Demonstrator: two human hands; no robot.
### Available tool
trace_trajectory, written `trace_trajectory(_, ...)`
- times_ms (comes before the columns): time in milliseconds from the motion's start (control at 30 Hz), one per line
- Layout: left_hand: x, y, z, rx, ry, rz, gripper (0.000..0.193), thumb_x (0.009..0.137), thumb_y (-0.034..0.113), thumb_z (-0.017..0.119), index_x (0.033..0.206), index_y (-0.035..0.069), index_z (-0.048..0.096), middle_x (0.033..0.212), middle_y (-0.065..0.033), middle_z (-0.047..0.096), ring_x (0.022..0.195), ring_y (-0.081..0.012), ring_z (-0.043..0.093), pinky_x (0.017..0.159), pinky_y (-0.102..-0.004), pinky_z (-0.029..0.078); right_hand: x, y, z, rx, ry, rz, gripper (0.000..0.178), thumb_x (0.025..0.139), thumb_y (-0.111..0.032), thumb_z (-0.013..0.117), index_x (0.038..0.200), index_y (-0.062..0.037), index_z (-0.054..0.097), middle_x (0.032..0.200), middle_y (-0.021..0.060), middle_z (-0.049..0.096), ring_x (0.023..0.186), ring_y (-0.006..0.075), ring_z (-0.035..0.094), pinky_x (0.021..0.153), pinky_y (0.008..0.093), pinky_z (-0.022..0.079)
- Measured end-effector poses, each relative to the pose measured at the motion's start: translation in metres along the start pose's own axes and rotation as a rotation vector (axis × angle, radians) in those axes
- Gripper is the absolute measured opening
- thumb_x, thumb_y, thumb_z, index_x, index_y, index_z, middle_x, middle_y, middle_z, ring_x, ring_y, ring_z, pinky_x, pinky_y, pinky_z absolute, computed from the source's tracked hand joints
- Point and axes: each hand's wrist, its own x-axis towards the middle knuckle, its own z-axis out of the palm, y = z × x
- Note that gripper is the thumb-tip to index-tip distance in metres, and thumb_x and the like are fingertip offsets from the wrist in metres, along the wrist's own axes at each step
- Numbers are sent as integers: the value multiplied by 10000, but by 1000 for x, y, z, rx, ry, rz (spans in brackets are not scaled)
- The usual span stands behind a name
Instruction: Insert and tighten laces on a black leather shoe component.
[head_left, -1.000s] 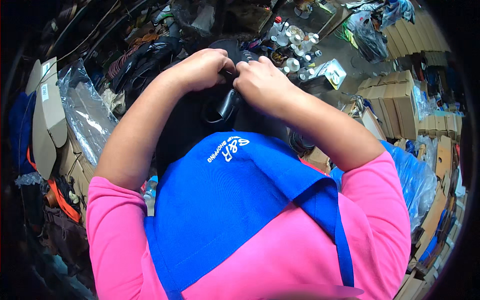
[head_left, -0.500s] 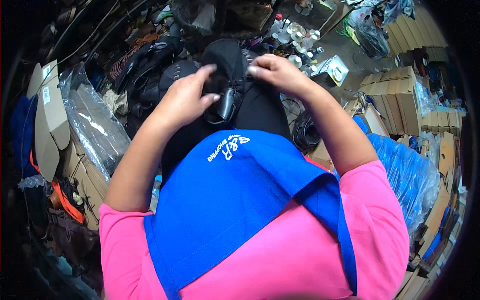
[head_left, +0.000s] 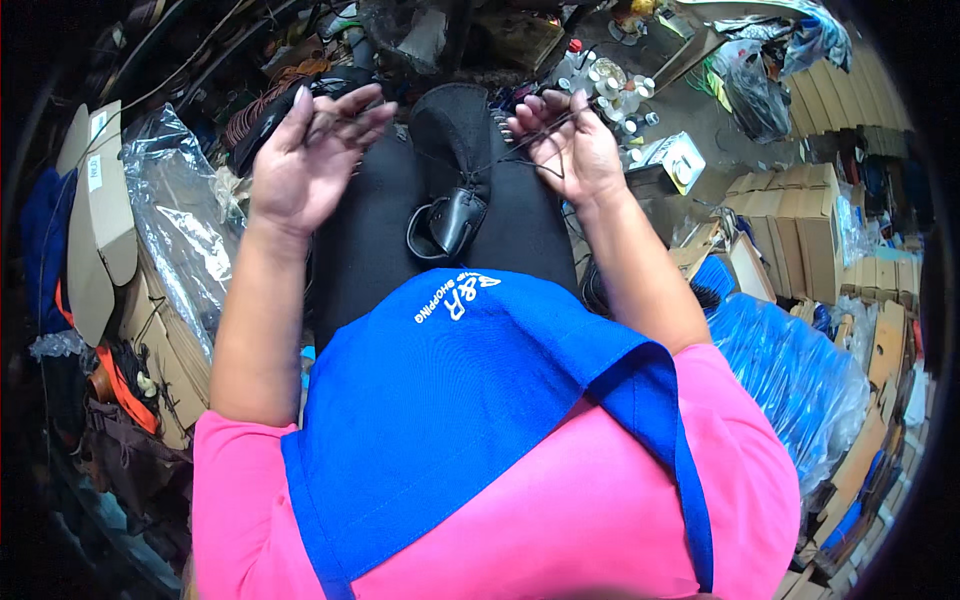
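Observation:
A black shoe [head_left: 452,125] stands between my thighs, its shiny leather end with a loop [head_left: 447,222] toward my apron. My left hand [head_left: 310,165] is raised to the left of the shoe, palm up, fingers loosely bent and apart. I make out nothing held in it. On the right, my right hand [head_left: 575,150] is raised with its fingers curled, and a dark thread [head_left: 545,135] runs across its fingers and palm. The thread stretches toward the shoe's right side; where it ends there is too dark to see.
Several white bottles [head_left: 610,90] and a white container [head_left: 675,160] stand on the floor at far right. Cardboard boxes [head_left: 785,215] and a blue plastic-wrapped bundle [head_left: 790,365] lie to my right. Cardboard pieces [head_left: 100,220] and clear plastic [head_left: 180,230] are at left.
Both hands have drawn away from the shoe, the left one outward to the left and the right one outward to the right. Their palms have turned up, and the thread now shows in my right hand.

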Motion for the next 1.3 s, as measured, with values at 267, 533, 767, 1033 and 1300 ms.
trace_trajectory(267, 2, 4, -44, -79, 403, -140, 438, 1000, 322, 427, 598, 161, 354, 513, 37, 277, 454, -98, 281, 592, -271, 326, -33, -11, -28, -185, -152, 108, 491, 999, -402, 389, 590, -136, 335, 504, -11, 253, 432, 134, 249, 587, 333, 360)
trace_trajectory(533, -7, 44, -88, 1059, 637, -34, 490, 965, 468, 446, 877, 29, 644, 887, -85, 677, 549, -129, 528, 558, -267, 435, -54, -62, -92, -1170, 37, 118, 269, 892, -256, 614, 1038, -30, 618, 1006, 117, 639, 969, 265, 632, 942, 387, 449)
trace_trajectory(767, 24, -27, 8, 1595, -69, 192, 556, 764, 309, 722, 1224, 52, 547, 1261, -138, 515, 1228, -263, 453, 1042, -365, 342, -39, -55, 20, -1846, -399, -531, 289, 812, -254, 665, 1012, -44, 665, 957, 134, 637, 943, 295, 597, 846, 383, 461)
trace_trajectory(1033, 65, -88, 0, 1282, -135, 41, 667, 698, 224, 787, 1230, 31, 434, 1232, -174, 472, 1206, -279, 438, 1027, -371, 354, -16, -20, 51, -2131, -840, -205, 269, 826, -292, 613, 876, -31, 658, 824, 178, 628, 807, 362, 623, 723, 428, 495)
trace_trajectory(1300, 62, -86, 2, 1396, -132, 16, 693, 734, 269, 774, 1286, 32, 428, 1251, -183, 437, 1222, -283, 413, 1037, -367, 343, -63, -41, 36, -1925, -768, -304, 231, 830, -167, 608, 742, 29, 523, 696, 147, 544, 640, 296, 542, 587, 381, 422)
